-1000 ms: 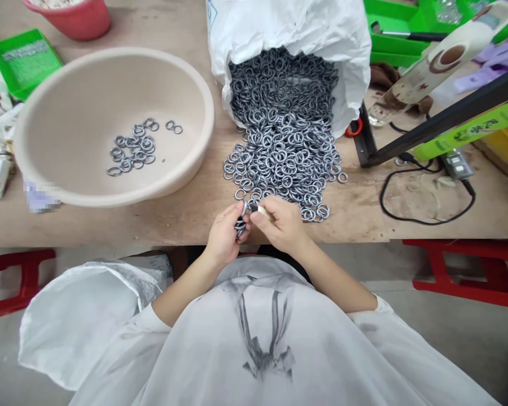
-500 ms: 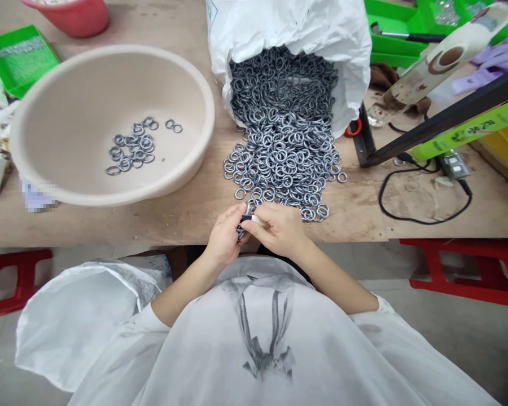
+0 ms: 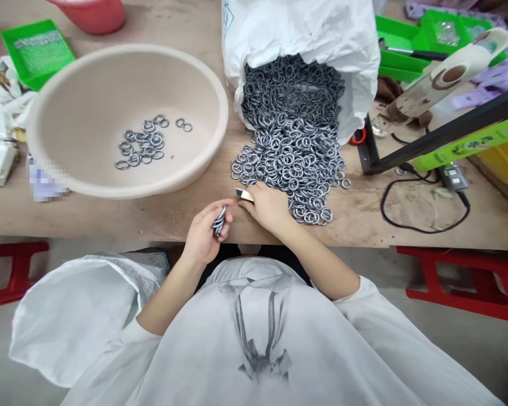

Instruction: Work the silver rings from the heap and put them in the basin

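Several grey rings (image 3: 219, 222) sit bunched in my left hand (image 3: 204, 234), its fingers curled round them near the table's front edge. My right hand (image 3: 267, 207) grips a small utility knife (image 3: 244, 195) with a dark blade and pale handle, the blade pointing left. That hand rests at the near left edge of a heap of grey rings (image 3: 296, 163). The heap spills toward me from the mouth of a white sack (image 3: 300, 34). Left of it stands a wide beige basin (image 3: 84, 73), with a small cluster of rings (image 3: 146, 141) on its bottom.
A green tray (image 3: 38, 53) and a red bowl (image 3: 93, 16) stand at the back left. To the right are a black metal frame (image 3: 449, 132), a cable (image 3: 385, 206) and a clear bottle (image 3: 432, 84). Red stools (image 3: 461, 276) flank me below the table.
My hands have moved apart. The left went left with the rings, palm turned up; the right went slightly up toward the heap, still holding the knife. The view has shifted a little.
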